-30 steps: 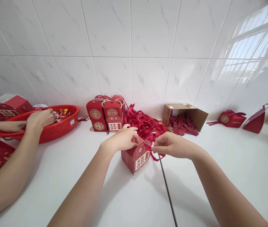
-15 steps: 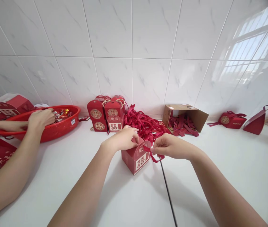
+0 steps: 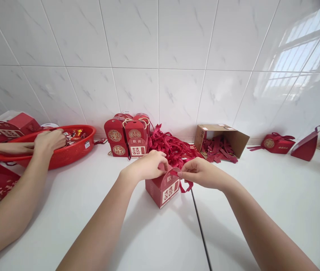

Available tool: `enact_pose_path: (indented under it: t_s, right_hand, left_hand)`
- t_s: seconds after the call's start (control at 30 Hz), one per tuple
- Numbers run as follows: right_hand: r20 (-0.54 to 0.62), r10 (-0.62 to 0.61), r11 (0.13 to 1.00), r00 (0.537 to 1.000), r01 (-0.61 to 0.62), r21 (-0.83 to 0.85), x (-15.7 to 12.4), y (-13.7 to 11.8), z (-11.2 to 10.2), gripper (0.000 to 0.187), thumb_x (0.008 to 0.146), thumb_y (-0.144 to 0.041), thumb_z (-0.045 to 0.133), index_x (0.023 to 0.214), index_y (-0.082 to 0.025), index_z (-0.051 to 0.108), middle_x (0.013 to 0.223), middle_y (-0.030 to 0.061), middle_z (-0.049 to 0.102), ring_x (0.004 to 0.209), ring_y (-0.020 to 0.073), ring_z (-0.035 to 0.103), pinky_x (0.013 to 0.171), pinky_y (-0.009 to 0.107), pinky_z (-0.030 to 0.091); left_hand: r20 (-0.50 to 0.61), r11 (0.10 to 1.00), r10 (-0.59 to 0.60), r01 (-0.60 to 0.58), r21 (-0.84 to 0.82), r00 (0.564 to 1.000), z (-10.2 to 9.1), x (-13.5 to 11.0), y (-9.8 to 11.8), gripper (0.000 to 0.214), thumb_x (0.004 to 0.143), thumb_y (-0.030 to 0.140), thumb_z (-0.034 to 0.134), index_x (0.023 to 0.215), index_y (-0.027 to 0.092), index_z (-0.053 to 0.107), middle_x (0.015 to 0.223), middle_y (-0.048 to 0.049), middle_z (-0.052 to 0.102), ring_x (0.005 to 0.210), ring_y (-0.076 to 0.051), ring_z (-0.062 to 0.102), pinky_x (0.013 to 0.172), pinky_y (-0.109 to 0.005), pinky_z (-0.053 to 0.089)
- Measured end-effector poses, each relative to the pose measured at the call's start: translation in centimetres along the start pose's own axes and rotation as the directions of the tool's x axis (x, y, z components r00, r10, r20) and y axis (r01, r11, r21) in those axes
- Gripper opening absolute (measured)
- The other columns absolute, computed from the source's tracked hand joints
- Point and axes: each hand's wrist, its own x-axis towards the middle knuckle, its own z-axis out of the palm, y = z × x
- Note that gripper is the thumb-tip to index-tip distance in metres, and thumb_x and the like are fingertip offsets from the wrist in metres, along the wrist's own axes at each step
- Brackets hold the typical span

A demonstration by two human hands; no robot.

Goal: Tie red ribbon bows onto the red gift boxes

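Note:
A red paper gift box [image 3: 162, 190] with a double-happiness label stands upright on the white counter, its rounded top flap raised. My left hand [image 3: 152, 164] is closed at the top of the box; its fingertips are partly hidden behind the flap. At the front of that flap, my right hand [image 3: 200, 173] pinches a dark red ribbon [image 3: 174, 173] between thumb and forefinger. A loop of ribbon [image 3: 186, 187] hangs by the box's right side. Just behind lies a tangled heap of red ribbons [image 3: 167, 145].
At left, another person's hands [image 3: 48, 141] reach into a red basin [image 3: 72, 156] with wrapped sweets. Several red boxes [image 3: 126, 139] stand stacked by the tiled wall. An open cardboard box [image 3: 240, 142] holds red strips. A ribboned box [image 3: 278, 143] stands at right. A dark seam [image 3: 200, 226] crosses the counter.
My right hand has moved a little left and up, closer to the flap, with the ribbon. My left hand and the box have barely moved.

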Motion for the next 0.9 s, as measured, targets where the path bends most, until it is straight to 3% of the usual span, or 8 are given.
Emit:
enact_pose_path:
  t_s: [0.13, 0.4, 0.47, 0.57, 0.67, 0.77, 0.83, 0.9]
  right_hand:
    - [-0.026, -0.015, 1.000, 1.000, 0.014, -0.019, 0.3, 0.2, 0.5, 0.034, 0.080, -0.042, 0.051, 0.055, -0.018, 0.045, 0.051, -0.0051, 0.038, 0.048, 0.0080, 0.031, 0.046, 0.024, 0.022]
    - [-0.087, -0.021, 0.999, 0.996, 0.017, -0.046, 0.6, -0.1, 1.3, 0.029, 0.081, -0.042, 0.052, 0.067, -0.018, 0.061, 0.066, 0.0010, 0.062, 0.061, 0.0129, 0.052, 0.054, 0.025, 0.037]
    - [-0.109, -0.018, 0.997, 0.994, 0.009, -0.079, 0.6, 0.1, 1.3, 0.034, 0.082, -0.048, 0.051, 0.069, -0.019, 0.063, 0.069, 0.0021, 0.064, 0.064, 0.0147, 0.055, 0.057, 0.026, 0.038]
    - [-0.268, -0.019, 0.991, 0.963, -0.017, -0.131, 0.7, 0.2, 1.2, 0.041, 0.079, -0.058, 0.052, 0.081, -0.020, 0.066, 0.083, 0.0055, 0.065, 0.073, 0.0186, 0.057, 0.065, 0.030, 0.043]
    - [-0.396, -0.119, 0.993, 0.911, 0.099, -0.071, 0.7, -0.1, 1.3, 0.043, 0.078, -0.054, 0.058, 0.105, -0.021, 0.062, 0.104, 0.0089, 0.061, 0.093, 0.0221, 0.057, 0.080, 0.035, 0.044]
    - [-0.373, -0.247, 0.953, 0.894, 0.294, 0.074, 0.4, -0.9, 1.1, 0.028, 0.083, -0.044, 0.056, 0.096, -0.020, 0.064, 0.098, 0.0069, 0.063, 0.092, 0.0198, 0.058, 0.082, 0.032, 0.046]
    - [-0.381, -0.264, 0.921, 0.886, 0.349, 0.174, -0.3, -1.7, 0.8, 0.025, 0.085, -0.041, 0.054, 0.084, -0.018, 0.064, 0.086, 0.0052, 0.065, 0.081, 0.0179, 0.059, 0.075, 0.030, 0.048]
    - [-0.433, -0.243, 0.899, 0.868, 0.369, 0.235, -1.5, -2.6, 0.4, 0.025, 0.086, -0.041, 0.054, 0.081, -0.018, 0.064, 0.080, 0.0043, 0.064, 0.075, 0.0170, 0.059, 0.068, 0.029, 0.048]
  left_hand:
    - [-0.028, 0.998, 0.064, -0.063, 0.016, 0.998, -0.4, -0.4, 0.6, 0.022, 0.075, 0.025, 0.052, 0.092, 0.027, 0.066, 0.139, -0.0002, 0.045, 0.131, -0.025, 0.034, 0.100, -0.038, 0.041]
    - [-0.055, 0.990, 0.138, -0.139, -0.009, 0.989, -0.3, -0.5, 0.1, 0.023, 0.079, 0.027, 0.051, 0.092, 0.030, 0.070, 0.132, 0.0018, 0.053, 0.127, -0.023, 0.039, 0.104, -0.036, 0.038]
    - [-0.100, 0.991, 0.137, -0.136, 0.010, 0.986, -0.4, -0.4, 0.0, 0.025, 0.080, 0.027, 0.050, 0.089, 0.032, 0.072, 0.128, 0.0035, 0.056, 0.123, -0.022, 0.043, 0.103, -0.036, 0.038]
    - [-0.273, 0.992, 0.122, -0.111, 0.055, 0.954, -0.8, -0.5, 0.5, 0.026, 0.081, 0.026, 0.049, 0.087, 0.031, 0.073, 0.123, 0.0040, 0.060, 0.120, -0.023, 0.046, 0.103, -0.039, 0.038]
    - [-0.465, 0.987, 0.160, -0.151, 0.056, 0.871, -1.5, -1.1, 1.7, 0.025, 0.083, 0.025, 0.050, 0.091, 0.030, 0.073, 0.118, 0.0031, 0.063, 0.119, -0.023, 0.046, 0.103, -0.039, 0.039]
    - [-0.545, 0.973, 0.200, -0.232, 0.011, 0.814, -2.2, -2.2, 3.1, 0.024, 0.084, 0.028, 0.051, 0.092, 0.030, 0.073, 0.118, 0.0031, 0.062, 0.120, -0.022, 0.046, 0.102, -0.036, 0.041]
    - [-0.543, 0.979, 0.153, -0.201, -0.030, 0.826, -2.5, -3.0, 3.6, 0.026, 0.084, 0.034, 0.052, 0.104, 0.031, 0.068, 0.125, 0.0031, 0.058, 0.123, -0.023, 0.044, 0.103, -0.036, 0.040]
    - [-0.488, 0.994, 0.040, -0.084, -0.067, 0.872, -2.6, -3.4, 3.3, 0.042, 0.084, 0.041, 0.052, 0.125, 0.034, 0.054, 0.135, 0.0025, 0.051, 0.126, -0.025, 0.043, 0.102, -0.037, 0.039]
